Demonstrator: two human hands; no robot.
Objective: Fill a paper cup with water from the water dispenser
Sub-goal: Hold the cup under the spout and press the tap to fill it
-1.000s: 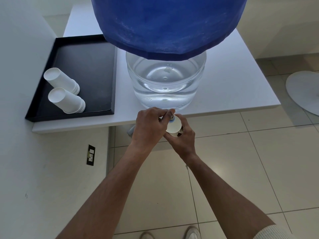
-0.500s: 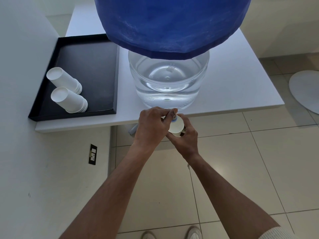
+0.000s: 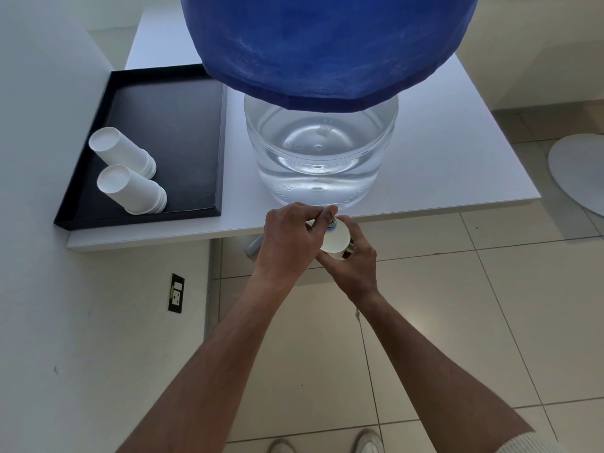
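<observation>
A clear water dispenser (image 3: 322, 161) with water in it stands on the white table (image 3: 457, 165), under a big blue cover (image 3: 327, 47). Its tap (image 3: 330, 220) sticks out over the table's front edge. My left hand (image 3: 287, 237) pinches the tap from the left. Just below it my right hand (image 3: 354, 266) holds a white paper cup (image 3: 335, 238) with its mouth up. Fingers hide most of the tap, and the cup's inside looks plain white, so I cannot tell the water level.
A black tray (image 3: 163, 132) on the table's left holds two lying stacks of white paper cups (image 3: 130, 171). A wall with a socket (image 3: 176, 292) is at the left. A white round object (image 3: 578, 168) lies on the tiled floor at the right. My shoes (image 3: 327, 444) show at the bottom.
Both hands stay at the tap with the cup under it. Only the view has shifted slightly.
</observation>
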